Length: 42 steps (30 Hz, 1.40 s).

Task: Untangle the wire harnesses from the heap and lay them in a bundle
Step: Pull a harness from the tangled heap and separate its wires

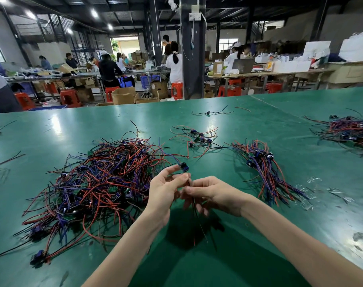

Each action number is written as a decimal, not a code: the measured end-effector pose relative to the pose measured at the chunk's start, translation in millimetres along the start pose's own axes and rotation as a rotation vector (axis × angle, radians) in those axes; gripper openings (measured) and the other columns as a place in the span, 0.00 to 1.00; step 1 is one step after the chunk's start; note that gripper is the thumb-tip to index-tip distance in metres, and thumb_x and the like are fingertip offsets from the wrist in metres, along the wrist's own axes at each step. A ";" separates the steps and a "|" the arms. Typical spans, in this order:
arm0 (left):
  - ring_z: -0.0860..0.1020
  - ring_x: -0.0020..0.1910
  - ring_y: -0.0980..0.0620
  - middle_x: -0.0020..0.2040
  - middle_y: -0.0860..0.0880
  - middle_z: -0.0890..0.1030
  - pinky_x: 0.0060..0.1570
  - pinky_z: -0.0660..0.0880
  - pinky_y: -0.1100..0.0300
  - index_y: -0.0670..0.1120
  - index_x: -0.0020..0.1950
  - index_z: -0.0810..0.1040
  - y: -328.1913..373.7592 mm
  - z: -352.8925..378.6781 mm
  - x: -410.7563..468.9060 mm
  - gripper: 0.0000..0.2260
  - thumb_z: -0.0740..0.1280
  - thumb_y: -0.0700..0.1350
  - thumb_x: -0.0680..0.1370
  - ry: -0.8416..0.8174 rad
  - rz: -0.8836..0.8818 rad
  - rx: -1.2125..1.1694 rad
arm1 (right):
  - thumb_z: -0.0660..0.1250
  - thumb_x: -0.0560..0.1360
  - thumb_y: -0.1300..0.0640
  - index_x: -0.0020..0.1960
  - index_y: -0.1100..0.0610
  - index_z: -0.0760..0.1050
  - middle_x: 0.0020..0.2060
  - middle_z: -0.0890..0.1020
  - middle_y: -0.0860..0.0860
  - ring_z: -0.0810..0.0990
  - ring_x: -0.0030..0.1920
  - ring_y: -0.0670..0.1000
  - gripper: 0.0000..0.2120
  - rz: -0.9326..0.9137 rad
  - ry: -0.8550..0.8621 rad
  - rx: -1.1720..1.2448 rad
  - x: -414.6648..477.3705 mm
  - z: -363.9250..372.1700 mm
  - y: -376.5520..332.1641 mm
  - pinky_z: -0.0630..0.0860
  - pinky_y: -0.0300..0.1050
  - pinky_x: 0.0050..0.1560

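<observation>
One harness between left hand and right hand fingertips

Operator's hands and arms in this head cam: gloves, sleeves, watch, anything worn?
Nothing worn shows. The left hand and right hand are bare: no gloves or rings. The left forearm and right forearm are bare down to the frame's bottom edge: no sleeves, watch, wrist strap or cables in view.

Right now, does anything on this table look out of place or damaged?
No damage shows. Scraps of clear plastic lie on the green table beside the laid bundle, and one lone harness sits far back, apart from the heap; both look stray.
</observation>
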State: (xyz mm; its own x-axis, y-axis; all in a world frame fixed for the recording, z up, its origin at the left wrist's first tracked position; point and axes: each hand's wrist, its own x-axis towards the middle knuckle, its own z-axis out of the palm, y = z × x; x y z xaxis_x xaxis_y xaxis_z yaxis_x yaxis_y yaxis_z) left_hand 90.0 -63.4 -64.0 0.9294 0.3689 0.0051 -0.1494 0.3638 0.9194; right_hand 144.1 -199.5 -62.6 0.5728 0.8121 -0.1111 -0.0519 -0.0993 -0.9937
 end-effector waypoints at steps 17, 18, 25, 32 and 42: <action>0.79 0.33 0.54 0.30 0.49 0.79 0.39 0.79 0.59 0.41 0.53 0.78 -4.9 0.7 -1.0 0.07 0.61 0.40 0.80 -0.136 -0.173 0.112 | 0.60 0.79 0.63 0.46 0.67 0.76 0.29 0.73 0.55 0.63 0.18 0.42 0.09 -0.163 0.721 0.191 -27.2 -110.8 -34.3 0.55 0.33 0.17; 0.79 0.32 0.54 0.30 0.49 0.79 0.39 0.79 0.59 0.42 0.52 0.79 -5.1 0.9 -1.4 0.07 0.61 0.40 0.80 -0.135 -0.177 0.122 | 0.60 0.79 0.63 0.46 0.68 0.76 0.29 0.72 0.55 0.62 0.17 0.42 0.10 -0.111 0.779 0.183 -29.6 -120.9 -29.2 0.55 0.33 0.16; 0.79 0.33 0.54 0.29 0.49 0.78 0.39 0.79 0.60 0.42 0.51 0.80 -8.4 0.4 -1.6 0.08 0.61 0.38 0.80 -0.147 -0.193 0.206 | 0.65 0.75 0.68 0.40 0.68 0.73 0.28 0.75 0.59 0.61 0.15 0.43 0.06 0.124 1.054 0.044 -33.9 -151.4 -4.2 0.54 0.31 0.15; 0.79 0.33 0.54 0.30 0.49 0.79 0.40 0.78 0.59 0.41 0.52 0.80 -8.3 -0.7 -2.4 0.08 0.61 0.38 0.80 -0.132 -0.150 0.314 | 0.67 0.67 0.66 0.32 0.61 0.80 0.33 0.82 0.59 0.77 0.37 0.57 0.07 0.312 1.282 -0.667 -34.2 -140.1 -5.3 0.75 0.43 0.38; 0.78 0.39 0.46 0.38 0.48 0.79 0.39 0.75 0.53 0.47 0.54 0.78 -12.0 -7.1 -12.2 0.07 0.63 0.44 0.79 -0.055 0.701 1.334 | 0.62 0.68 0.70 0.52 0.62 0.71 0.51 0.74 0.62 0.78 0.43 0.63 0.14 0.023 1.195 -1.264 -5.2 -77.9 5.1 0.69 0.49 0.38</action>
State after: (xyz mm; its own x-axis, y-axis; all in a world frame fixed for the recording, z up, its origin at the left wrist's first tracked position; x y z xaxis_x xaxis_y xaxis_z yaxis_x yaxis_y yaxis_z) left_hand 78.1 -66.1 -77.9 0.8174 0.0910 0.5688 -0.1762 -0.9006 0.3973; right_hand 204.6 -249.0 -66.0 0.8497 0.0255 0.5267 0.2163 -0.9278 -0.3039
